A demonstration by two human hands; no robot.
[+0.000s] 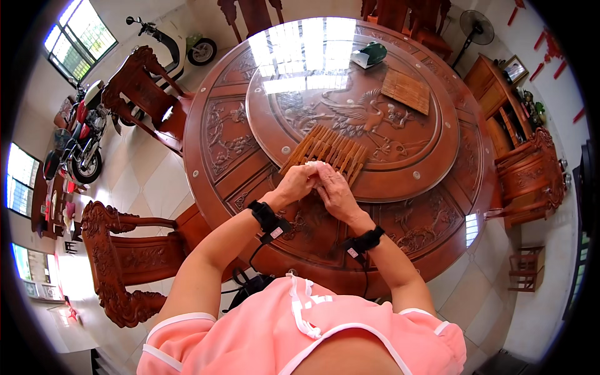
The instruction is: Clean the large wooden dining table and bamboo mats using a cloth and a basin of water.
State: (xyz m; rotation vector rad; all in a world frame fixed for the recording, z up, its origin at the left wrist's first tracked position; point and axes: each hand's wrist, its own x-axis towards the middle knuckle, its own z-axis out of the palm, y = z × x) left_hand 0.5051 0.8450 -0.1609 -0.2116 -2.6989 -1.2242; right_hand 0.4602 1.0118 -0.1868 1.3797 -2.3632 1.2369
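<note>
My left hand point(297, 183) and my right hand point(336, 191) meet over the near edge of the turntable. Their fingers are pressed together around a small white piece point(311, 163), apparently tissue or cloth, mostly hidden by the fingers. Directly beyond them lies a slatted wooden mat point(332, 146), its narrow brown strips spaced apart and its near part covered by my hands. Farther off to the right, a second slatted mat point(406, 91) rests flat on the round carved turntable point(300, 105). Each wrist wears a black strap with a small cabled device.
A green and white packet point(369, 55) sits at the turntable's far side. Carved wooden chairs point(145, 89) surround the large round table point(220, 154). A red motorcycle point(82, 126) and a scooter point(171, 49) stand left, a standing fan point(474, 29) at back right.
</note>
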